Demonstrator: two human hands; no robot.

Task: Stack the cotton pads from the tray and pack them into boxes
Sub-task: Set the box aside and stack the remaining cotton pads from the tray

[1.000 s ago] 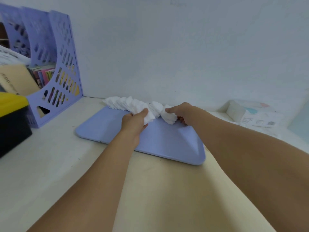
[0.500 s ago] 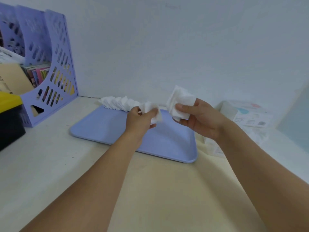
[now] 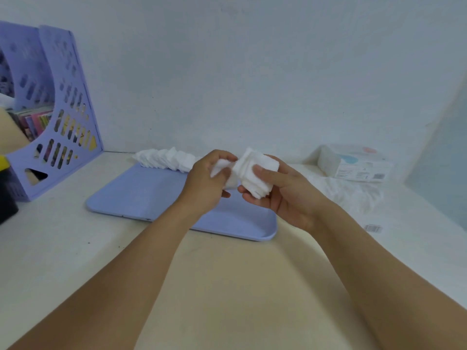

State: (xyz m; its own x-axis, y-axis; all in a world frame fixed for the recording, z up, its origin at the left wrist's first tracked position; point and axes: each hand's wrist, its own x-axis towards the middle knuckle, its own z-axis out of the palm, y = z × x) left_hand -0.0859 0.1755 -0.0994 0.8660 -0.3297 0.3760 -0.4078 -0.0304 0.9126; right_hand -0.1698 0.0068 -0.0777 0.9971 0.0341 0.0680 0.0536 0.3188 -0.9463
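A lilac tray (image 3: 141, 195) lies on the table against the wall. Along its far edge runs a row of white cotton pads (image 3: 164, 158), leaning on one another. Above the tray's right half, my right hand (image 3: 280, 195) holds a stack of cotton pads (image 3: 255, 173) between thumb and fingers. My left hand (image 3: 204, 183) grips a smaller bunch of pads (image 3: 222, 168) and presses it against the left side of that stack. A white box with blue and pink print (image 3: 353, 164) stands at the back right.
A lilac perforated file holder (image 3: 58, 117) with books stands at the back left. A black and yellow object (image 3: 5, 195) sits at the left edge. A crumpled clear plastic wrapper (image 3: 353, 195) lies right of the tray, below the box.
Both hands lifted pads off the tray's row, rose above the tray and came together. The right hand's stack now meets the left hand's bunch.
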